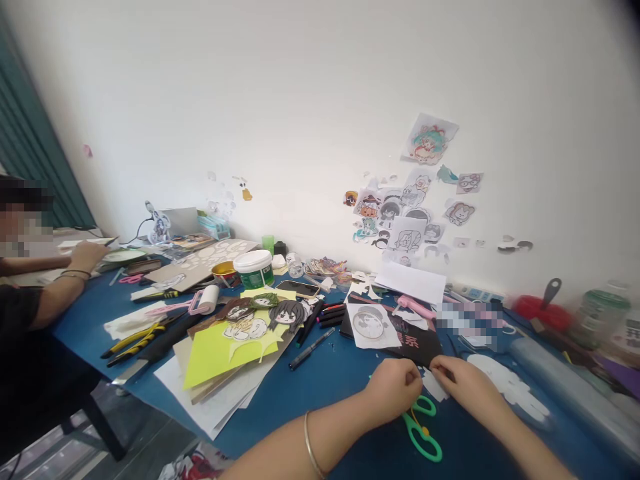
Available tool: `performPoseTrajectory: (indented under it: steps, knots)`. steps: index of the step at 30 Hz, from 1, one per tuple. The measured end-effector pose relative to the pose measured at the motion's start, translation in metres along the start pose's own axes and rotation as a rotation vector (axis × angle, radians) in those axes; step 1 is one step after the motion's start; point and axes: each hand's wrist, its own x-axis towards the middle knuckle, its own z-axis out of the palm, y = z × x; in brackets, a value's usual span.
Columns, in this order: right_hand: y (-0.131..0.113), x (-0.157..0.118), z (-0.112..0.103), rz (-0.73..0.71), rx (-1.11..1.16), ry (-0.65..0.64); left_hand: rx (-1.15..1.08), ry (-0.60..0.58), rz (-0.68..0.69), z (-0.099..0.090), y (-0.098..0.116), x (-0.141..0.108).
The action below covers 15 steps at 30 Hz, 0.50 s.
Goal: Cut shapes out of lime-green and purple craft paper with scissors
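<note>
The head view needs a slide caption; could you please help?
Left hand near green scissors, right hand near white paper, at a cluttered blue table.

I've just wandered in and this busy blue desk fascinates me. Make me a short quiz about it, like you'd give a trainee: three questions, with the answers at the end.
1. Which tool lies closest to the person's left hand?
A) the yellow-and-black pliers
B) the green scissors
C) the pink-handled roller

2. True or false: a bangle circles the left forearm.

3. Fill in the blank: the green tub on the desk has a ____ lid.

Key:
1. B
2. True
3. white
</note>
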Motion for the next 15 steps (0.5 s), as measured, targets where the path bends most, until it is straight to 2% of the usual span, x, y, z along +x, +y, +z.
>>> performPoseTrajectory:
  steps: [7, 15]
  knots:
    - [-0.0036, -0.0017, -0.004, 0.036, 0.043, -0.07, 0.047, -0.016, 0.011, 0.0006, -0.0013, 0.0015]
    - [-0.006, -0.0023, -0.0051, 0.027, -0.022, -0.062, 0.115, -0.039, 0.037, 0.0007, -0.0012, -0.0002]
